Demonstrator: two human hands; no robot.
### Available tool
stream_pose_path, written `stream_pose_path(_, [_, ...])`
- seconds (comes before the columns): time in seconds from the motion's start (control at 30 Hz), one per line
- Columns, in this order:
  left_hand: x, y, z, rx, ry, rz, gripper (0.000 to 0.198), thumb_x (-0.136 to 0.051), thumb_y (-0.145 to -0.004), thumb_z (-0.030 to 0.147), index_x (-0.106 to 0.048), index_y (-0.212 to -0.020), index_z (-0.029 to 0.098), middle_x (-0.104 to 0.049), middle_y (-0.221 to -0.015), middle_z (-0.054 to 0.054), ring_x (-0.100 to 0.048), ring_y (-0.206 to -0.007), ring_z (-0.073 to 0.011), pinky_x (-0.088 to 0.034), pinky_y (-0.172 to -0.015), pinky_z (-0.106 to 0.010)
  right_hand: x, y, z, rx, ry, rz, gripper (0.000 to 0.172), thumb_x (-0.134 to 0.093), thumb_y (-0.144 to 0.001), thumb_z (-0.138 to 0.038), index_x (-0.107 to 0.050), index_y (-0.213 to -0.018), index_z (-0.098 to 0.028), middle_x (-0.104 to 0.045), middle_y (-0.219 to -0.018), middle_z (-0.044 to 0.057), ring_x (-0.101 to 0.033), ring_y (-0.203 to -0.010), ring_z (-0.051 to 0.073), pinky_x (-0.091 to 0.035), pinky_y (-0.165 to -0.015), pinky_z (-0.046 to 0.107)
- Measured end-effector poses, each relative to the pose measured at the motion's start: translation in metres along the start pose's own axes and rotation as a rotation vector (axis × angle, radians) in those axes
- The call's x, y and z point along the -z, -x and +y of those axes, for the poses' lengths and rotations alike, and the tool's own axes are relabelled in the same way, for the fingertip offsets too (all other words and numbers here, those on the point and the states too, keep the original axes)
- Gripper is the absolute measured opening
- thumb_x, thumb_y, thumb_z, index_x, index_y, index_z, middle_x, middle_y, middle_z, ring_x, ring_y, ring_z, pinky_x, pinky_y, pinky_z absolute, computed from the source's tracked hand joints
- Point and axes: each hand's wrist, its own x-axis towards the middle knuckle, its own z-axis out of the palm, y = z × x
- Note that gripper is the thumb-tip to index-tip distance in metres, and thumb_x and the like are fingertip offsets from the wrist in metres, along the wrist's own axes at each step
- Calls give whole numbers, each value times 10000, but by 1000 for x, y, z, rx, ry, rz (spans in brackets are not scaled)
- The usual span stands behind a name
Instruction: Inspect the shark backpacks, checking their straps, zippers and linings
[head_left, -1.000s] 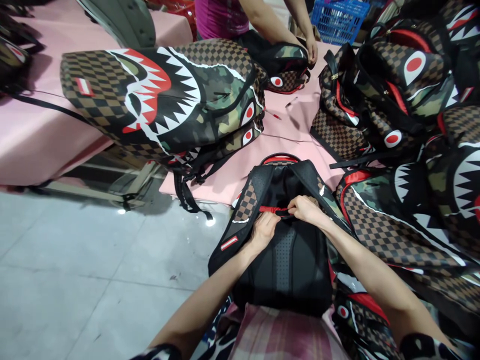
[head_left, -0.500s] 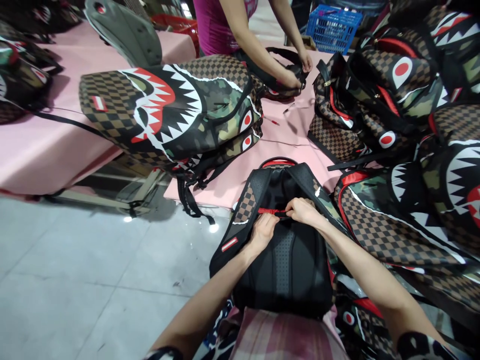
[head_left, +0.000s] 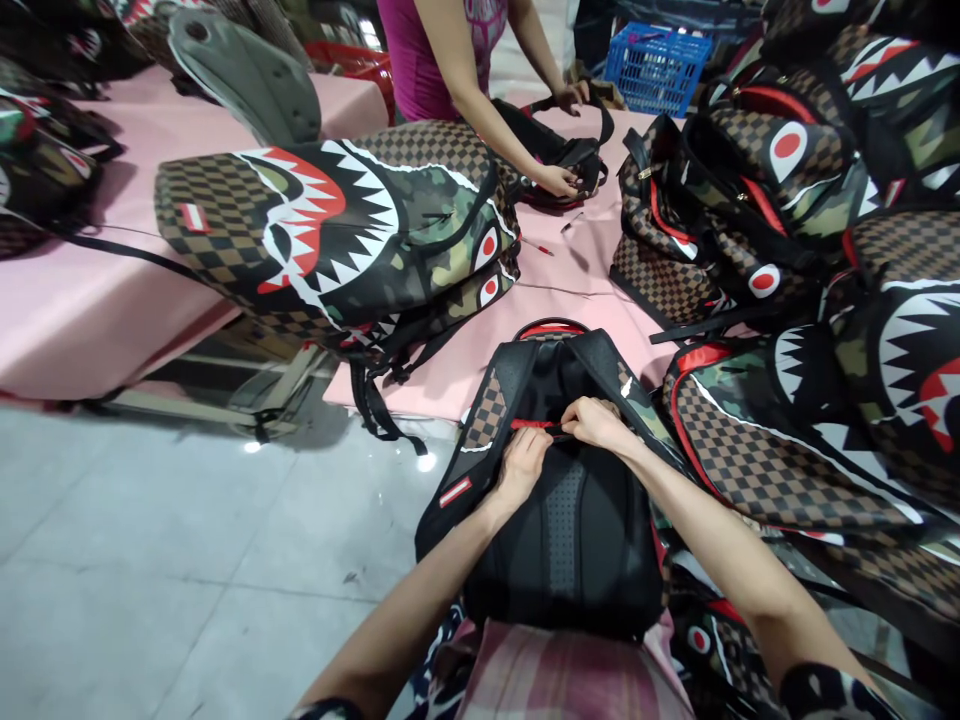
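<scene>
My left hand and right hand meet on the backpack that lies back-panel up across my lap, its top end resting on the near edge of the pink desk. Each grip is narrow: the left pinches one end of the thin red cord strung across the panel between the two shoulder straps, and the right pinches the other end, where the cord meets a small dark piece I cannot make out.

What could go wrong: the cord is slim and pulled fairly straight, so a tug from one hand alone could slip it out of the other pinch. The bag sits half on my lap and half on the desk edge (not much holding it there), so a hard pull toward me could drag the top end off the desk.

The backpack's long axis runs away from me, bottom at my lap and top handle pointing toward the middle of the desk; the cord lies crosswise to that.

Toward the left edge of the desk lies a stack of shark-mouth backpacks, and a pile of bags crowds the right edge. At the far edge another person's hand works on a dark bag, with a blue crate behind.
</scene>
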Motion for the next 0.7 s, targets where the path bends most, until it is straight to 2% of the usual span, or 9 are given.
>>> stream_pose_path(0.17, [3,-1,3,40,12,-10,143,-417,-885,132,-549,-849,175,-575,-786,-32,-545,-774,-141,-468,-728,-265,-5,-7,5,-21,-189,50,186,-525,-793,-203,-678,-892,-165,-701,-832,29,-639,-783,148,-448,-700,208])
stream_pose_path(0.23, [7,-8,7,122,26,-1,180,-381,-888,106,-549,-888,170,-581,-850,-47,-558,-811,-137,-469,-754,-262,-4,-11,10,-38,-260,79,205,-503,-814,-189,-649,-948,-137,-696,-866,43,-632,-754,133,-452,-663,194])
stream_pose_path(0.27, [10,-13,8,208,22,-23,212,-357,-886,86,-549,-922,167,-584,-905,-60,-564,-846,-138,-465,-779,-267,-4,-12,12,-46,-288,94,210,-503,-816,-187,-635,-966,-125,-692,-874,50,-628,-749,131,-451,-653,192])
stream_pose_path(0.33, [17,-30,10,413,-6,-148,261,-344,-873,67,-555,-995,159,-582,-1009,-88,-568,-925,-149,-451,-826,-282,-5,-14,16,-60,-332,121,214,-499,-817,-192,-615,-976,-111,-685,-857,56,-619,-728,131,-447,-634,192])
stream_pose_path(0.4, [24,-49,9,544,-41,-331,247,-422,-853,115,-584,-1033,167,-603,-1027,-89,-582,-936,-167,-448,-822,-281,-8,-15,18,-68,-368,144,213,-466,-831,-199,-604,-965,-108,-677,-826,53,-610,-704,128,-441,-620,194])
stream_pose_path(0.47, [29,-66,6,563,-49,-485,208,-544,-804,202,-642,-987,202,-655,-933,-56,-611,-865,-175,-455,-768,-261,-10,-16,18,-71,-394,168,210,-438,-841,-207,-603,-931,-112,-667,-804,49,-603,-701,129,-437,-623,197])
stream_pose_path(0.57, [29,-84,1,557,-72,-638,142,-629,-732,279,-703,-853,265,-688,-784,-9,-631,-799,-180,-444,-721,-245,-13,-15,19,-67,-419,190,216,-421,-845,-220,-605,-879,-113,-655,-774,51,-598,-698,133,-432,-623,202])
stream_pose_path(0.7, [21,-92,2,551,-156,-740,92,-635,-705,282,-709,-752,254,-692,-753,-25,-639,-813,-212,-435,-728,-268,-14,-12,19,-54,-436,207,233,-401,-847,-222,-601,-853,-102,-644,-744,56,-589,-665,133,-430,-610,209])
